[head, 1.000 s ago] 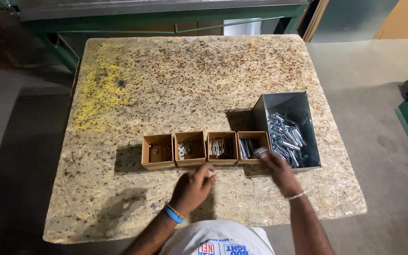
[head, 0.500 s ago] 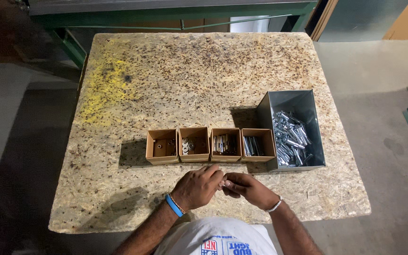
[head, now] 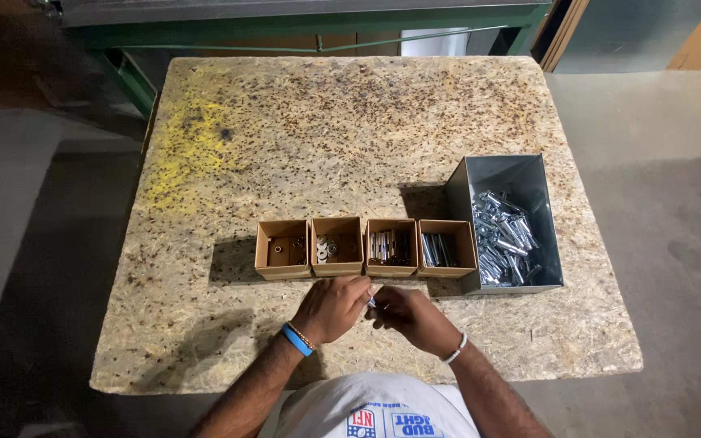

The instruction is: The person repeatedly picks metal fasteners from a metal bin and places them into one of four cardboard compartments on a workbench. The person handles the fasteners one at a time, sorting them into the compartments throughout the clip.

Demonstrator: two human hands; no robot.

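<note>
My left hand point(head: 333, 307) and my right hand point(head: 409, 315) meet over the table's near edge, fingertips together on a small shiny metal fastener point(head: 372, 302). Most of the fastener is hidden by my fingers. Just beyond my hands stands a row of small cardboard boxes: one with a few nuts point(head: 282, 250), one with washers point(head: 336, 245), one with short metal sleeves point(head: 390, 246) and one with bolts point(head: 446, 248). A grey metal bin point(head: 506, 223) full of shiny anchor bolts stands to the right of the row.
The chipboard tabletop point(head: 350, 130) has a yellow paint smear point(head: 192, 146) at the far left. A green metal frame point(head: 302, 20) runs behind the table. Concrete floor lies on both sides.
My right hand has come back from the grey bin to my left hand. Both hands now hold a small fastener together in front of the boxes.
</note>
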